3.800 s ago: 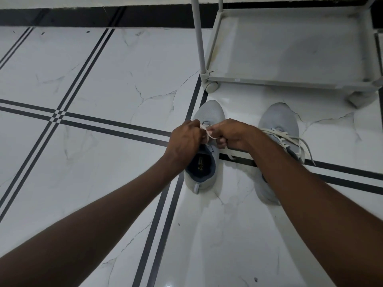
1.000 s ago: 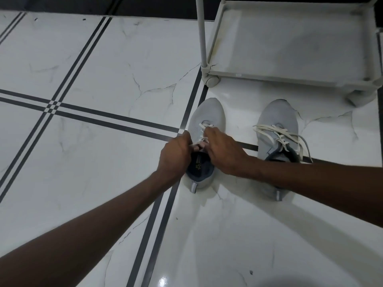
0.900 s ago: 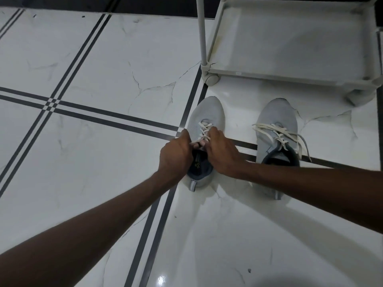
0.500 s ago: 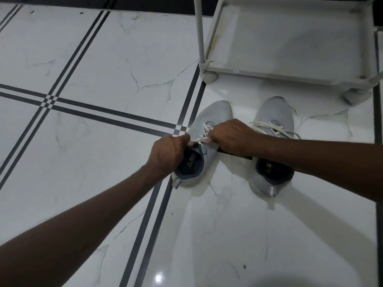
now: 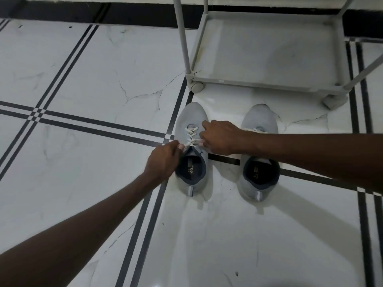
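Two light grey shoes with dark linings stand side by side on the floor, toes pointing away from me. On the left shoe [image 5: 191, 119] a white lace [image 5: 191, 134] crosses the tongue. My left hand [image 5: 163, 160] pinches the lace's end at the shoe's left side by the opening. My right hand [image 5: 219, 136] reaches across from the right and pinches the lace on the shoe's right side, its forefinger pointing at the upper eyelets. My right forearm covers the middle of the right shoe [image 5: 260, 119], hiding its laces.
A pale grey wheeled rack [image 5: 263, 81] stands just beyond the shoes, its front rail and caster [image 5: 196, 87] close to the left shoe's toe. White marble floor tiles [image 5: 83, 79] with black double lines spread left and toward me.
The left shoe has turned from tilted back to straight. My right hand has moved from above the lace to the shoe's right side, and both hands hold the lace spread sideways.
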Motion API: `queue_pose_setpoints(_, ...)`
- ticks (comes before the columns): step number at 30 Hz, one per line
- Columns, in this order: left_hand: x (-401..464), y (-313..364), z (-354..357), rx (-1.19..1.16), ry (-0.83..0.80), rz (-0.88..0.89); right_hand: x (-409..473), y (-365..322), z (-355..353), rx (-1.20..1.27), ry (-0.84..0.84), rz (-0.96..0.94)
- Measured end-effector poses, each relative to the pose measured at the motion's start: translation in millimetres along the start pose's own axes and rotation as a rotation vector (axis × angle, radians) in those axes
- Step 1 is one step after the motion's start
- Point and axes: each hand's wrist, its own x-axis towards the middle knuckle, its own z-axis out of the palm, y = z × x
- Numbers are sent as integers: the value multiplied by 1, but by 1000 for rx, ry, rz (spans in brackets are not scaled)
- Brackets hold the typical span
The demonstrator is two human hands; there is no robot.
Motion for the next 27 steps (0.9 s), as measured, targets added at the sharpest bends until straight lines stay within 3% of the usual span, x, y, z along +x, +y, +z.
queue_pose_setpoints(2,6,-2,-12,113,61,19,-15,8,-7,34,59,38)
queue_pose_setpoints(6,29,24,-31,225,228,246,-60,40,-29,254,188,212)
queue_pose_setpoints(8,37,55,-26,197,161,364,-90,60,-28,355,168,349)
queue_pose_setpoints(12,50,126,14,147,-151,585,-138,72,1,527,148,598)
queue_pose_setpoints(15,60,150,45,263,-282,702,-146,65,27,615,218,649)
queue_pose_setpoints(18,63,144,56,385,-272,652,-149,62,37,667,292,723)
queue_pose_setpoints(20,65,137,46,397,-268,615,-156,64,41,701,248,780)
queue_pose_setpoints(24,75,125,7,414,-393,449,-170,73,29,900,87,692)
queue_pose_setpoints(27,80,122,-17,393,-472,365,-179,87,12,1146,117,668)
